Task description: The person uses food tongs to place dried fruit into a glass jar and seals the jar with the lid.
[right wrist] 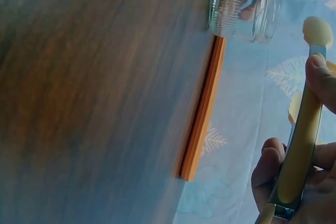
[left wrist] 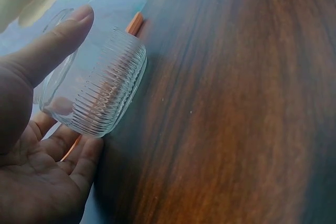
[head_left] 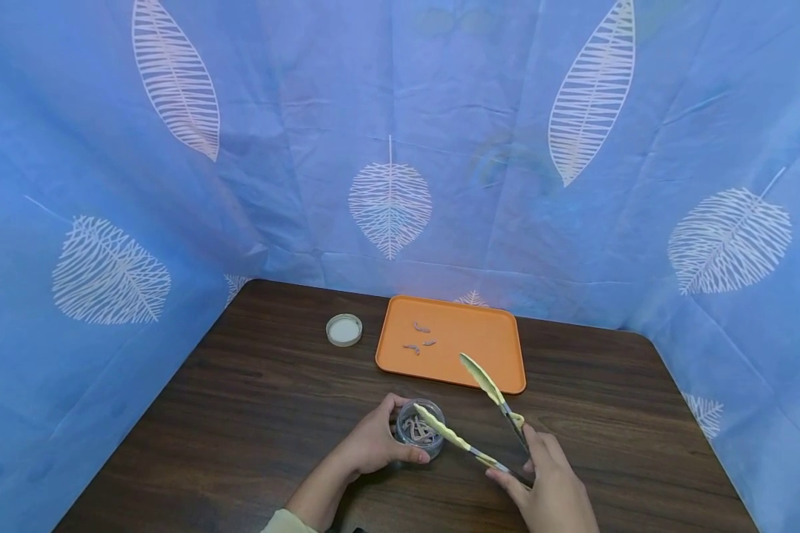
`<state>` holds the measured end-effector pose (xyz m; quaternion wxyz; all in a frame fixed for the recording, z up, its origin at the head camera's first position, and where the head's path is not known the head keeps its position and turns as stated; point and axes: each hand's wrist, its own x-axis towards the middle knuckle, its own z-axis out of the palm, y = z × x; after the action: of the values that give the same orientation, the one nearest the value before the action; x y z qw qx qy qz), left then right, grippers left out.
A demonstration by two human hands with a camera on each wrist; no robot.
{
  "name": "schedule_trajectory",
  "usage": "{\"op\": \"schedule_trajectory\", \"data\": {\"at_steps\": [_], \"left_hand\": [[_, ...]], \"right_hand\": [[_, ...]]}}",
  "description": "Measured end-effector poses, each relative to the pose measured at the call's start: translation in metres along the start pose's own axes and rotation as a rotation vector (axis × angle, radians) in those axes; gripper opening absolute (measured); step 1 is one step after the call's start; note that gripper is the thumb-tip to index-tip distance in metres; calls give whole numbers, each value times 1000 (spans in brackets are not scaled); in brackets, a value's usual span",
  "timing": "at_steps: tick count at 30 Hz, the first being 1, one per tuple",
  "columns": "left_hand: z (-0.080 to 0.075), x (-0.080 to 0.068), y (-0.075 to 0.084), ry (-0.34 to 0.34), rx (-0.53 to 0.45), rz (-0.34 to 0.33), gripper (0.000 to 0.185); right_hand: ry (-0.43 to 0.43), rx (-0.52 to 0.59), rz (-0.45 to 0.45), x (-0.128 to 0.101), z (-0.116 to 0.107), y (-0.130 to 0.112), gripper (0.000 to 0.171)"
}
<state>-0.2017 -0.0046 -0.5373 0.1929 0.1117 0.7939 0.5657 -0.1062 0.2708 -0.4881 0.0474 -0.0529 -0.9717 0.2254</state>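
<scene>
I see my left hand (head_left: pixel 373 444) wrapped round the jar (head_left: pixel 421 429), thumb on one side and the other fingers curled against the ribbed glass on the far side, so the grip is closed on it. The jar stands on the table (head_left: pixel 253 414), just in front of the tray's (head_left: pixel 500 370) near edge. My right hand (head_left: pixel 553 488) is to the right of the jar and grips the tongs (head_left: pixel 480 414) at their hinge end, fingers curled over the metal handles. The tongs stand wide apart: one yellow tip rests over the jar's mouth, the other points up over the tray's near edge. Whether the lower tip touches anything inside the jar, I cannot tell.

Counting: one jar, with a tangle of thin grey-brown pieces in it that I cannot number; three of the same pieces (head_left: pixel 420 337) lying on the tray, well behind the jar; one tray; one pair of tongs; one white lid (head_left: pixel 344 329), behind the jar and to its left, just left of the tray
</scene>
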Motion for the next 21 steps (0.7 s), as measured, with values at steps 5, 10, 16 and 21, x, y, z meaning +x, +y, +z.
{"op": "schedule_trajectory", "data": {"at_steps": [5, 10, 16, 21], "left_hand": [[1, 0, 1, -1, 10, -7, 81], [2, 0, 1, 5, 14, -6, 79], [3, -1, 2, 14, 19, 9, 80], [2, 0, 2, 11, 13, 9, 81]], "right_hand": [[-22, 53, 42, 6, -1, 1, 96], [-20, 81, 34, 15, -3, 0, 96], [-15, 137, 34, 30, -6, 0, 100], [5, 130, -2, 43, -7, -1, 100]]}}
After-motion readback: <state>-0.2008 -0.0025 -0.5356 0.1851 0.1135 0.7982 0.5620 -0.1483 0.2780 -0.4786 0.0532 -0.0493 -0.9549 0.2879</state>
